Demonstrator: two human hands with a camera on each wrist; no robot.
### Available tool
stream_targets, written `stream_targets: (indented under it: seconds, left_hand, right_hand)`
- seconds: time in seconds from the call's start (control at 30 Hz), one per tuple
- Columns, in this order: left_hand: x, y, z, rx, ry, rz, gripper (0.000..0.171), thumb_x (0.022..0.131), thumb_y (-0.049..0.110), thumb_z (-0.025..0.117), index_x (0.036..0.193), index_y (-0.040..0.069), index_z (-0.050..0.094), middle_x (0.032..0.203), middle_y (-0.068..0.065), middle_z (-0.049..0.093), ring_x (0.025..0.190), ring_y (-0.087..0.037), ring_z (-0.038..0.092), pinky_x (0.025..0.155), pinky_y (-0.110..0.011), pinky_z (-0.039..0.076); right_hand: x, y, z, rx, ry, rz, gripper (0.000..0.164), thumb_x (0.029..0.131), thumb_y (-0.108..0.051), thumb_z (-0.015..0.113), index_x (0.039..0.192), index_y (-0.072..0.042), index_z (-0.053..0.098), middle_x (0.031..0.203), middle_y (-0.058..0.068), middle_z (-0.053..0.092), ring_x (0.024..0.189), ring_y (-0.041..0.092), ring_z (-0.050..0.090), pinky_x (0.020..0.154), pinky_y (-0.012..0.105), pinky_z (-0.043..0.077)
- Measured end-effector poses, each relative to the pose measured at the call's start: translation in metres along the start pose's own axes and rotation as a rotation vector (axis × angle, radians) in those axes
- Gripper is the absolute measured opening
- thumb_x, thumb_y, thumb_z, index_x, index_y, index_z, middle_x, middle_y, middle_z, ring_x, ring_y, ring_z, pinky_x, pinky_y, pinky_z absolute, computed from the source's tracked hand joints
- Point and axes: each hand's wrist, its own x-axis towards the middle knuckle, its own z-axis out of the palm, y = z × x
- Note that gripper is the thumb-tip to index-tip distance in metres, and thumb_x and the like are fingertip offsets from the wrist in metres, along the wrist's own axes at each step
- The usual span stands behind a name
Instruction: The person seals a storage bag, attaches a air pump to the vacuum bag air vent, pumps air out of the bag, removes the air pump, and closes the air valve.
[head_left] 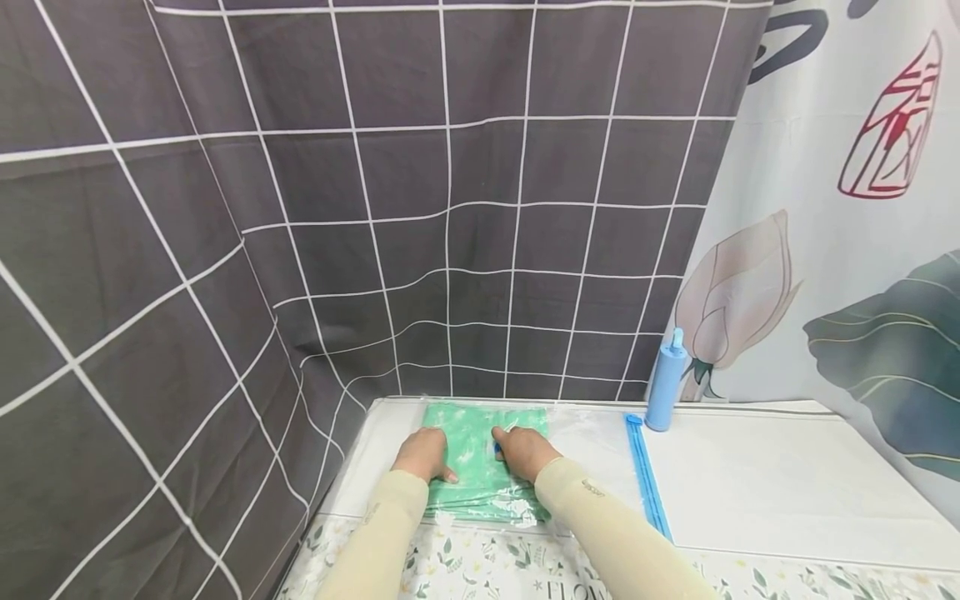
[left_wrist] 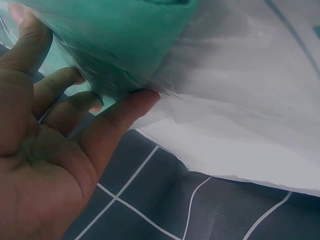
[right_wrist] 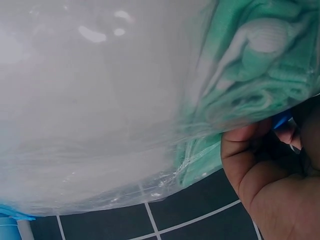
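Observation:
A green folded cloth (head_left: 468, 433) with white patches lies inside a clear plastic storage bag (head_left: 592, 442). A blue zip strip (head_left: 649, 479) runs along the bag's right end. My left hand (head_left: 422, 454) holds the bundle's left side, thumb over the plastic; in the left wrist view the fingers (left_wrist: 125, 117) bend against the bag's edge. On the bundle's right part, my right hand (head_left: 527, 450) has curled fingers round a small blue piece (right_wrist: 281, 119), mostly hidden by the hand, and the plastic there. Wrinkled film covers the cloth in the right wrist view.
A light blue hand pump (head_left: 667, 383) stands upright at the back, right of the bag. The white tabletop (head_left: 787, 475) has a flowered front border (head_left: 480, 567). A dark grid-patterned curtain (head_left: 480, 250) hangs behind and at the left.

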Motion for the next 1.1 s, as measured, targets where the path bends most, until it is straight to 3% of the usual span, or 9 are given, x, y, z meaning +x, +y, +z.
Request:
stream_targets:
  seconds: [0.13,0.23,0.5,0.7,0.9,1.1]
  left_hand:
    - [0.01,-0.011,0.015,0.023,0.016,0.026,0.055,0.058,0.045,0.105,0.091,0.01,0.078,0.085,-0.004,0.075,0.082,-0.024,0.07,0.097,-0.05,0.068]
    - [0.012,-0.013,0.016,0.034,0.021,0.037,0.053,0.059,0.045,0.105,0.088,0.011,0.077,0.083,-0.003,0.074,0.081,-0.024,0.069,0.096,-0.05,0.068]
    - [0.01,-0.009,0.011,0.036,0.006,0.022,0.055,0.057,0.046,0.106,0.089,0.011,0.077,0.084,-0.003,0.075,0.081,-0.023,0.07,0.097,-0.048,0.068]
    - [0.008,-0.006,0.01,0.016,0.003,0.02,0.055,0.056,0.045,0.106,0.088,0.012,0.077,0.085,-0.003,0.075,0.083,-0.025,0.071,0.098,-0.049,0.067]
    - [0.011,-0.007,0.014,0.009,0.016,0.023,0.053,0.056,0.046,0.106,0.086,0.013,0.077,0.081,-0.001,0.074,0.078,-0.02,0.069,0.095,-0.047,0.068]
    - [0.013,-0.009,0.012,0.006,0.013,0.017,0.055,0.056,0.047,0.105,0.087,0.011,0.078,0.082,-0.002,0.074,0.077,-0.021,0.068,0.093,-0.047,0.069]
  right_hand:
    - [0.0,-0.001,-0.001,-0.006,-0.016,0.002,0.033,0.105,-0.052,0.066,0.115,-0.022,0.056,0.083,0.005,0.072,0.08,0.025,0.078,0.075,0.038,0.07]
    - [-0.001,-0.002,-0.003,0.022,-0.033,0.007,0.031,0.105,-0.05,0.066,0.114,-0.022,0.055,0.084,0.006,0.072,0.081,0.027,0.079,0.076,0.04,0.071]
    - [-0.002,-0.008,-0.018,0.006,-0.078,0.0,0.027,0.11,-0.039,0.065,0.12,-0.017,0.054,0.092,0.012,0.073,0.084,0.031,0.079,0.078,0.042,0.071]
    - [0.0,-0.003,-0.009,-0.025,-0.108,0.003,0.032,0.108,-0.044,0.067,0.125,-0.02,0.055,0.094,0.008,0.075,0.087,0.026,0.079,0.079,0.037,0.071]
    - [-0.003,0.0,-0.004,-0.033,-0.076,0.03,0.033,0.111,-0.049,0.064,0.123,-0.02,0.055,0.098,0.009,0.075,0.084,0.027,0.078,0.077,0.037,0.071]
    - [0.001,-0.002,-0.005,0.052,-0.042,0.071,0.039,0.112,-0.043,0.07,0.128,-0.008,0.063,0.124,0.023,0.075,0.093,0.035,0.082,0.08,0.043,0.073]
